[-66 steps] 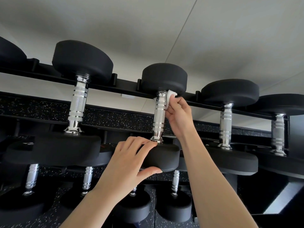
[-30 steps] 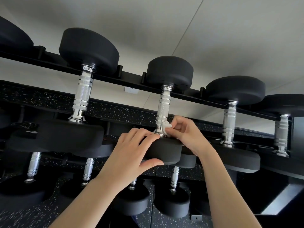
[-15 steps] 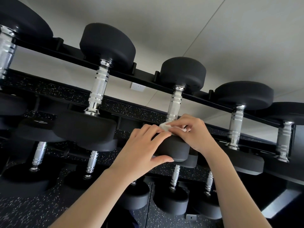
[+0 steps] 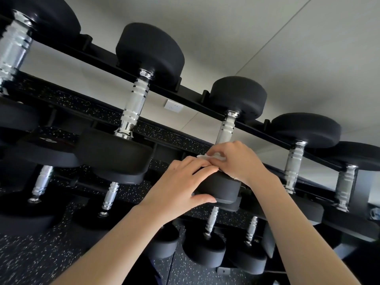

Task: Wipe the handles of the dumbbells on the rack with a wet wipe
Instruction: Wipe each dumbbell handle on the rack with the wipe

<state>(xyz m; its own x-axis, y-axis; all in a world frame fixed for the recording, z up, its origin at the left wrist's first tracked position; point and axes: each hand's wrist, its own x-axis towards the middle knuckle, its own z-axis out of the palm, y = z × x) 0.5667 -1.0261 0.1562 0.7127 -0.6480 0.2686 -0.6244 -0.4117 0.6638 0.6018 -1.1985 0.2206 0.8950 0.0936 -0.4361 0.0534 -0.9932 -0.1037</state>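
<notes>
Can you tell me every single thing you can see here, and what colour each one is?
Top-row dumbbells: five, black heads with shiny silver handles, on the upper rails.
Lower-row dumbbells: four handles showing, same colours, underneath.
Rack: one, black, by the wall.
Wet wipe: one, white, at the third dumbbell's handle.
Wall socket: one, white, behind the rack.
Floor: black, white speckles.
Left hand: grips the third dumbbell's near head.
Right hand: pinches the wet wipe.

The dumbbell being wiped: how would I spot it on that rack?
On the black rack, look along the top row. The dumbbell is third from the left there. Only it has a left hand gripping its near head and a right hand holding a white wet wipe at its chrome handle.
</notes>
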